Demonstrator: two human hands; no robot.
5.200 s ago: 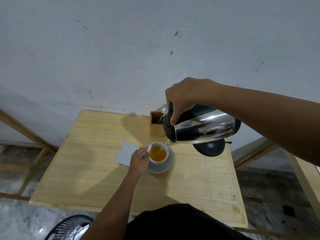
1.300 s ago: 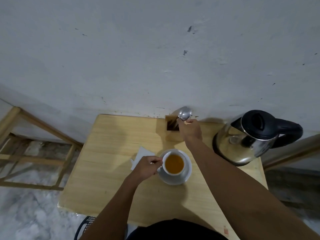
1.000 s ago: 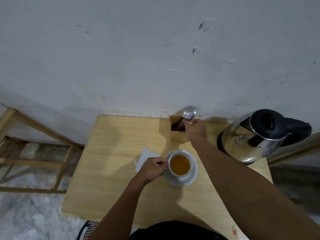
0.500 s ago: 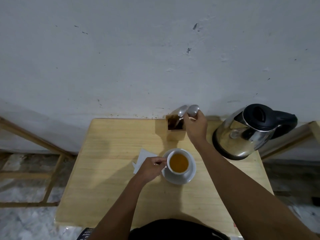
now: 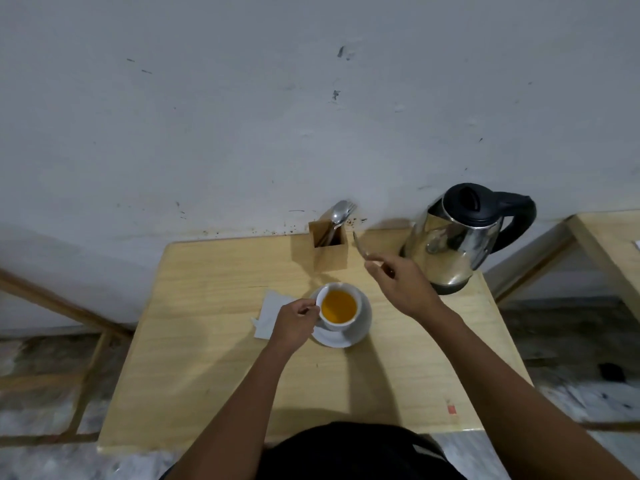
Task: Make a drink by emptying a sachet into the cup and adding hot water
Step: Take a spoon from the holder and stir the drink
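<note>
A white cup (image 5: 338, 308) full of amber drink stands on a white saucer (image 5: 346, 336) in the middle of the wooden table (image 5: 214, 375). My left hand (image 5: 294, 323) pinches the cup's handle on its left side. My right hand (image 5: 401, 284) hovers right of the cup and holds a thin metal utensil (image 5: 360, 245) by one end, its other end pointing up and back; its head is hidden. The steel kettle (image 5: 453, 244) with black lid and handle stands at the back right. A flat white sachet (image 5: 272, 313) lies left of the cup.
A small wooden holder (image 5: 329, 251) with a spoon and fork stands at the back edge against the white wall. Another wooden table (image 5: 616, 244) is at the far right. Wooden frames and a mottled floor lie on both sides.
My right hand has lifted a utensil out of the wooden holder and drawn it right and toward me. Five seconds ago it was pouring from the kettle. My left hand stays on the cup.
</note>
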